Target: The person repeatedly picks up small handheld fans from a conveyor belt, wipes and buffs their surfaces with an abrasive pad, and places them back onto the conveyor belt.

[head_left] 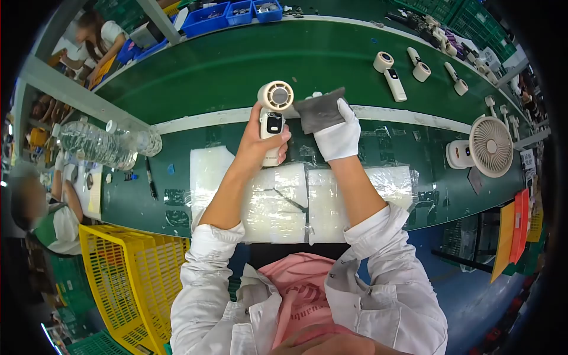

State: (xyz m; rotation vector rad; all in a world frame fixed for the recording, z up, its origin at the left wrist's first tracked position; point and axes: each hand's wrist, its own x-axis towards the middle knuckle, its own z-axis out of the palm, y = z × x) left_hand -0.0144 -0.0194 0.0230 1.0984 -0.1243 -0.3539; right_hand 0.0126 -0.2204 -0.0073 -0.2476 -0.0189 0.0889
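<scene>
My bare left hand [260, 141] is closed round the handle of a cream handheld fan [273, 121], which stands upright with its round head at the top and a dark display below it. My right hand [340, 135], in a white glove, grips a dark grey cloth [320, 112] between thumb and fingers. The cloth's left edge is close beside the fan's head; whether they touch I cannot tell. Both hands are above the near table edge, over foam pads [275, 204] wrapped in clear plastic.
More handheld fans [395, 84] lie on the green conveyor belt [236, 65]. A larger desk fan [490, 145] is at the right. Water bottles [94, 145] and a black pen [150, 178] are at the left, above a yellow crate [127, 278]. Other people sit at the left.
</scene>
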